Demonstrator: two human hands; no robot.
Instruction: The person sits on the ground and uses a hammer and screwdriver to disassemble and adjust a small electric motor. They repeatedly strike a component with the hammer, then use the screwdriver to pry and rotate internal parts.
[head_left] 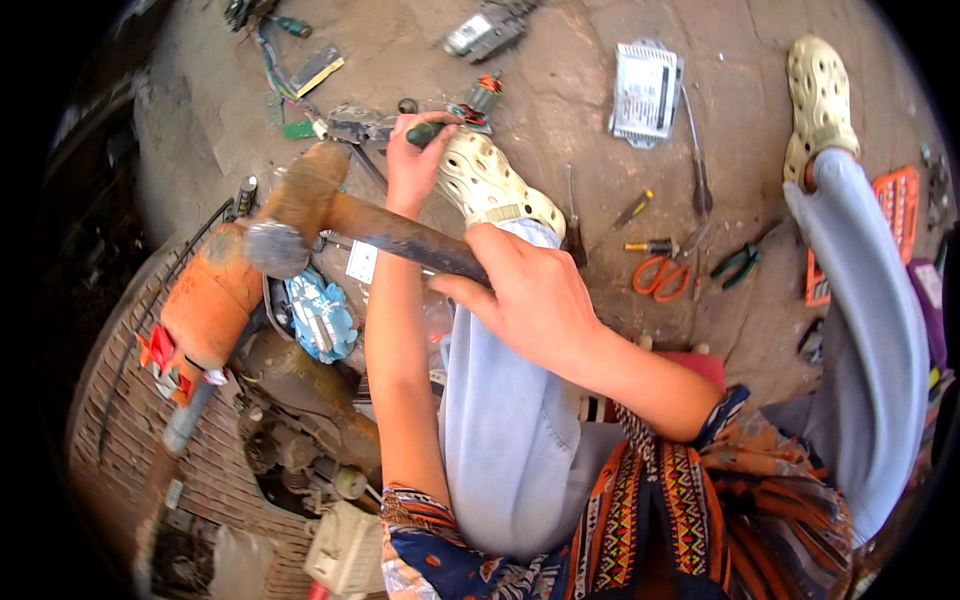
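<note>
My right hand (530, 295) is closed round the dark handle of a hammer (390, 235), whose rusty head with a worn metal face sits to the left, above my left forearm. Beyond it, my left hand (410, 160) is closed on a dark green handle (425, 133), beside a greyish metal part (355, 127) on the ground and my cream clog (490, 180). I cannot make out whether the tool's tip touches that part. Wires with a green circuit board (298, 130) and a copper-wound motor part (485, 95) lie near my left hand.
Scissors (660, 280), pliers (740, 262), screwdrivers (700, 190), a silver box (645, 95) and an orange slotted plastic piece (895, 210) lie on the stone ground (720, 120). At left are a ribbed metal grille (120, 410), an orange cylinder (205, 305) and a blue patterned bag (320, 315).
</note>
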